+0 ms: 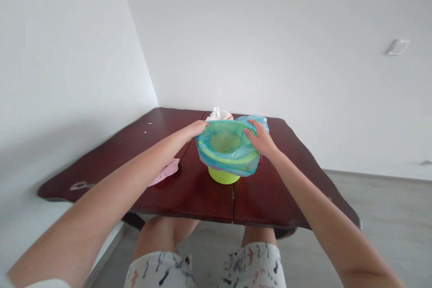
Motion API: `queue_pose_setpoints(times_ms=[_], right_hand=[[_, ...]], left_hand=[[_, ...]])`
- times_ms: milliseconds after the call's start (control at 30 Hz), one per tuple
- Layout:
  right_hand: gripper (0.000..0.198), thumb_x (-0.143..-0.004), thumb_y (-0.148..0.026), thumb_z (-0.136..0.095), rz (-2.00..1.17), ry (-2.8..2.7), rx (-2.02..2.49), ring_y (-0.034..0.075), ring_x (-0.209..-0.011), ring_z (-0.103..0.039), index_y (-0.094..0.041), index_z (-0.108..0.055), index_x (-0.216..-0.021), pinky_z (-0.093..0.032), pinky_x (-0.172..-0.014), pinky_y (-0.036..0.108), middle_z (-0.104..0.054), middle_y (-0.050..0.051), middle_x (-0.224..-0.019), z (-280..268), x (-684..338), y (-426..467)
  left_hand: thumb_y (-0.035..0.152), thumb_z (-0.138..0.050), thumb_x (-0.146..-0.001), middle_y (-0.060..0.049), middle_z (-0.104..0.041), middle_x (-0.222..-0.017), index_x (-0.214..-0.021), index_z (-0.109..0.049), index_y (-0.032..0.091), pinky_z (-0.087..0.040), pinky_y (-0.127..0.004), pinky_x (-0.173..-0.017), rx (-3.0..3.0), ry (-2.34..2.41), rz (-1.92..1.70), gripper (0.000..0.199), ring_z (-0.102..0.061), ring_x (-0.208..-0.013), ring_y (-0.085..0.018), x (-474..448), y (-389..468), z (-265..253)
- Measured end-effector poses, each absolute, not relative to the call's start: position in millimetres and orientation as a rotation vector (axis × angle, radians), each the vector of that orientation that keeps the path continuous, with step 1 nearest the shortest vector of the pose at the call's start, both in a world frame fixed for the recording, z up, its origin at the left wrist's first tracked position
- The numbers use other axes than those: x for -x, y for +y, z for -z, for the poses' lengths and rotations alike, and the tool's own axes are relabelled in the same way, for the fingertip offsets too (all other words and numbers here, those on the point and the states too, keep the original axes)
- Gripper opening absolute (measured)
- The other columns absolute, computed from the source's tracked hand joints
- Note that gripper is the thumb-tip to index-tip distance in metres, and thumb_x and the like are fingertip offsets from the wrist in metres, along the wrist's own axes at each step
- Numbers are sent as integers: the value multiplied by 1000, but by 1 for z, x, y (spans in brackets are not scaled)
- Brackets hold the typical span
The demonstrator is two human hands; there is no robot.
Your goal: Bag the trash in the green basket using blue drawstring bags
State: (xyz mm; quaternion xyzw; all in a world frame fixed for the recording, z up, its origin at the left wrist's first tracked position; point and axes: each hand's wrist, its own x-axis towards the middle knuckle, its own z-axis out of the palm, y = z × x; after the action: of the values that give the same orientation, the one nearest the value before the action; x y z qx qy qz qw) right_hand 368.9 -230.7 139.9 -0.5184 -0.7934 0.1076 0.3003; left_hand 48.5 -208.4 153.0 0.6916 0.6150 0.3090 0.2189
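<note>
A lime-green basket stands upright on the dark red table, lined with a thin blue-green plastic bag. The bag's edge is folded over the basket's rim and hangs down outside it. At the rim's left side, my left hand is closed on the bag, its fingertips partly hidden behind it. My right hand touches the rim's right side, thumb and forefinger stretched apart over the bag. Through the bag, the basket's meshed inner wall shows.
Behind the basket lie a white crumpled bag and a blue crumpled bag. A pink cloth-like piece lies left of the basket, partly under my left forearm. The table meets white walls at the back and left.
</note>
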Motion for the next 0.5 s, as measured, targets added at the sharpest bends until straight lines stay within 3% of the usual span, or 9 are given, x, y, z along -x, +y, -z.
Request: queue_pose_setpoints(times_ms=[67,133,167,233,333,400,500], right_hand=[[44,-122,-47,-55,-315,-2139,1160,35,-166,-65,-26,-76,-155,-26,-152,66,-74,13,-172,-136,-376,-256],[36,-123,-50,-58,-347,-2211,966,35,-153,-76,-29,-86,-131,-19,-153,72,-86,8,-154,-130,-381,-280],[36,-124,-50,-58,-340,-2255,894,34,-147,-79,-30,-88,-124,-17,-153,73,-89,6,-146,-127,-383,-290],[34,-124,-48,-59,-261,-2311,784,32,-138,-83,-30,-88,-119,-17,-153,72,-93,3,-133,-120,-385,-303],[34,-121,-46,-60,-66,-2253,671,35,-138,-81,-31,-86,-136,-29,-150,69,-89,7,-141,-100,-389,-307],[49,-120,-49,-59,28,-2155,616,39,-151,-75,-32,-75,-162,-39,-146,69,-80,11,-162,-80,-393,-302],[70,-122,-56,-48,60,-1913,582,45,-174,-55,-36,-48,-189,-41,-144,75,-53,12,-191,-44,-396,-287]], left_hand=[[51,-67,-107,-20,-84,-154,-152,-81,17,-60,-56,-128,-1972,1734,-868,59,-76,-150,-44,-45,-226,-156],[53,-70,-108,-18,-56,-189,-174,-66,22,-31,-67,-149,-2179,1704,-829,73,-47,-179,-45,-43,-245,-162],[56,-70,-110,-15,-48,-195,-177,-63,26,-18,-71,-152,-2342,1632,-736,74,-37,-185,-44,-44,-255,-166],[64,-63,-116,-9,-60,-188,-169,-71,34,-7,-71,-153,-2590,1391,-455,61,-45,-181,-40,-45,-270,-174],[71,-50,-123,-4,-90,-145,-139,-88,36,-20,-62,-152,-2689,1109,-230,54,-80,-144,-34,-47,-285,-176],[78,-45,-122,-6,-94,-124,-126,-90,32,-34,-59,-145,-2744,1006,-315,64,-86,-119,-34,-46,-291,-169],[90,-37,-118,-11,-92,-120,-127,-88,28,-49,-56,-130,-2743,858,-721,81,-84,-115,-35,-36,-290,-154]])
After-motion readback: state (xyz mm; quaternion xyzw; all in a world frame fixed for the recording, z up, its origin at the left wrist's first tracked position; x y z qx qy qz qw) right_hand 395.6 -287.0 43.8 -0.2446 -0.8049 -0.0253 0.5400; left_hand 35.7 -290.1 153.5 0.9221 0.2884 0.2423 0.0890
